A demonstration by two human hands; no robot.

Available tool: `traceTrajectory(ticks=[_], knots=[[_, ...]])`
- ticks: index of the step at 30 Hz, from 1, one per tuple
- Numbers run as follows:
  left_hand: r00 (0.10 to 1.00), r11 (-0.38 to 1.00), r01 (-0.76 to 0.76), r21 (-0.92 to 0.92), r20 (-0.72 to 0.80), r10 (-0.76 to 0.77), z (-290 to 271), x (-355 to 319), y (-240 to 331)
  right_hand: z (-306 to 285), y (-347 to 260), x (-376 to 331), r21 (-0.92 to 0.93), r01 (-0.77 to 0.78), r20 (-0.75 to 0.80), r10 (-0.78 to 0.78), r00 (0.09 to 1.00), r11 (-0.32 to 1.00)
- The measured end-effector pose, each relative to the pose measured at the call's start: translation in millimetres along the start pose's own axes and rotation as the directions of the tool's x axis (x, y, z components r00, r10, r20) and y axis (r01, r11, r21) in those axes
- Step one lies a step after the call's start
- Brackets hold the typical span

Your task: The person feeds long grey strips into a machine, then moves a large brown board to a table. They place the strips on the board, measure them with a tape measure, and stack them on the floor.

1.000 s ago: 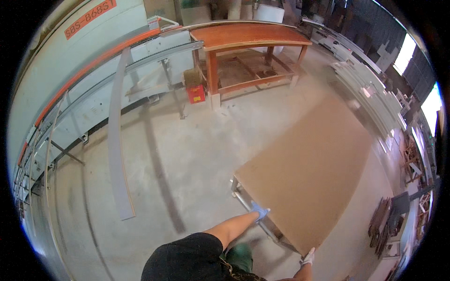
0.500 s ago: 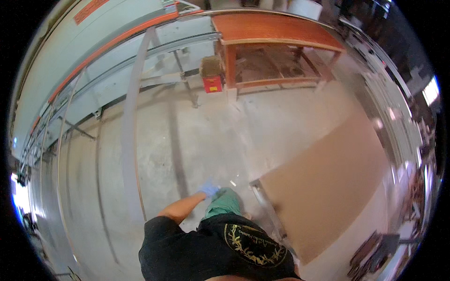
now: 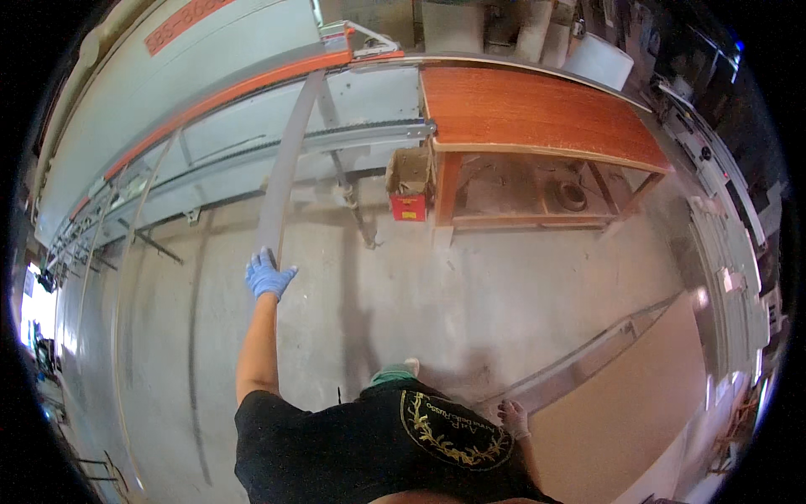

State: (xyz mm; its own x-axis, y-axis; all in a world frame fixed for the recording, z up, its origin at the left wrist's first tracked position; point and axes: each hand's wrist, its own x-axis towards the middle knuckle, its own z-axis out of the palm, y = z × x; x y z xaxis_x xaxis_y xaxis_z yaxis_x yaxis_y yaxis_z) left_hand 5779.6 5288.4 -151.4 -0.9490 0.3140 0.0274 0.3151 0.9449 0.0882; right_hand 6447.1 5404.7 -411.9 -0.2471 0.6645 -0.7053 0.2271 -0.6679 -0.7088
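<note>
Now the left hand point(image 3: 269, 275), in a blue glove, reaches up with fingers spread to the lower end of a long grey strip point(image 3: 285, 164) leaning on the grey machine point(image 3: 210, 126); whether it touches, I cannot tell; better to grip firmly low down and keep the strip upright; the right hand point(image 3: 512, 417) rests loosely open beside the brown board point(image 3: 621, 403).

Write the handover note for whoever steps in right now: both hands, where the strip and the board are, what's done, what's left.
Left hand: blue glove, arm stretched forward, fingers open at the lower end of the long grey strip; a closed grip cannot be confirmed.
Right hand: low at the side, by the metal edge of the brown board, holding nothing visible.
The strip leans up against the grey and orange machine. The board lies flat at the right.
Done: the left hand is at the strip.
Left: a firm grip on the strip is not yet shown.
</note>
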Motion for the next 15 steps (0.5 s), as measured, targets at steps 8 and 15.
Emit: traceTrajectory(ticks=[8, 15], knots=[[0.995, 0.990, 0.080, -0.116, 0.075, -0.072, 13, 79, 88, -45, -81, 89, 0.001, -0.048, 0.070, 0.048, 0.996, 0.999], [0.977, 0.975, 0.199, -0.104, 0.098, -0.189, 29, 82, 141, -159, -216, 233, -0.220, 0.063, 0.043, -0.054, 0.998, 0.973]])
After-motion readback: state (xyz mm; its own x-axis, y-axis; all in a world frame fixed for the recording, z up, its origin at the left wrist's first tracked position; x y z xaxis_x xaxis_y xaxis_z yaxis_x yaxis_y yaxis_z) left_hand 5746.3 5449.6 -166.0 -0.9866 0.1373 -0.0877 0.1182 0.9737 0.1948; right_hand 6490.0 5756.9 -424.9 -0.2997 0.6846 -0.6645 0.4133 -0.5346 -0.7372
